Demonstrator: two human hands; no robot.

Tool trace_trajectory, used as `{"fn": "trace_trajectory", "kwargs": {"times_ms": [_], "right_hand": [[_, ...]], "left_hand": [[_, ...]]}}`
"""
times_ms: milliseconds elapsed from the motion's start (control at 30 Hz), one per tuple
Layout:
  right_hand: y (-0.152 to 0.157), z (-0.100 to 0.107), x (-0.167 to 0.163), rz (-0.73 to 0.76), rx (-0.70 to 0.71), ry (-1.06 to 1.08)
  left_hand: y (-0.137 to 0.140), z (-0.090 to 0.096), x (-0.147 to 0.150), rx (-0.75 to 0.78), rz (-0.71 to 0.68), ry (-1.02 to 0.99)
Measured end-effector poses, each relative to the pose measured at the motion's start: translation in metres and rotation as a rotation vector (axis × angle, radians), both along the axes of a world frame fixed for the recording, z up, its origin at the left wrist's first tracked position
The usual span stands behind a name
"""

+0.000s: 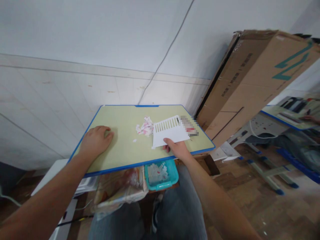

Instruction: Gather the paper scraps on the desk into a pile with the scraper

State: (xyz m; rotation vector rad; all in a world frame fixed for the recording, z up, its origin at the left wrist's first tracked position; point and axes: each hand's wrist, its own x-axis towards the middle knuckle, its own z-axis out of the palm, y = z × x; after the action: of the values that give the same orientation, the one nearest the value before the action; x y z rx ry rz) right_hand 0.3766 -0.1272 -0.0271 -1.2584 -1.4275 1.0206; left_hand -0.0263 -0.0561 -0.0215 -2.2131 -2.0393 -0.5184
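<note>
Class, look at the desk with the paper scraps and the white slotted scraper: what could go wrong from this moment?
1. The paper scraps lie loose beside the white scraper; a quick sweep might scatter them off the desk.
2. The teal bin shows only partly under the desk's near edge, so scraps pushed elsewhere could miss it.
3. The right hand pinches only the scraper's near edge; it might slip. The left hand rests flat on the desk.

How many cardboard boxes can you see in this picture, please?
1: a large cardboard box leans against the wall, right of the green desk. Its lower end is hidden behind the desk, so another might be out of sight.
</note>
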Motion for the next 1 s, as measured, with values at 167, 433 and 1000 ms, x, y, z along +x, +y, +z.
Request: {"fn": "trace_trajectory", "kwargs": {"times_ms": [167, 433, 1000], "right_hand": [[-0.013, -0.005, -0.001, -0.018, -0.064, -0.009], [-0.041, -0.012, -0.001, -0.129, -0.328, -0.077], [-0.04, -0.008, 0.016, -0.067, -0.279, 0.043]], "left_hand": [[-0.003, -0.013, -0.007, 0.065, -0.019, -0.078], [-0.022, -0.022, -0.012, 0.075, -0.026, -0.129], [-0.016, -0.016, -0.006, 0.078, -0.024, 0.006]]}}
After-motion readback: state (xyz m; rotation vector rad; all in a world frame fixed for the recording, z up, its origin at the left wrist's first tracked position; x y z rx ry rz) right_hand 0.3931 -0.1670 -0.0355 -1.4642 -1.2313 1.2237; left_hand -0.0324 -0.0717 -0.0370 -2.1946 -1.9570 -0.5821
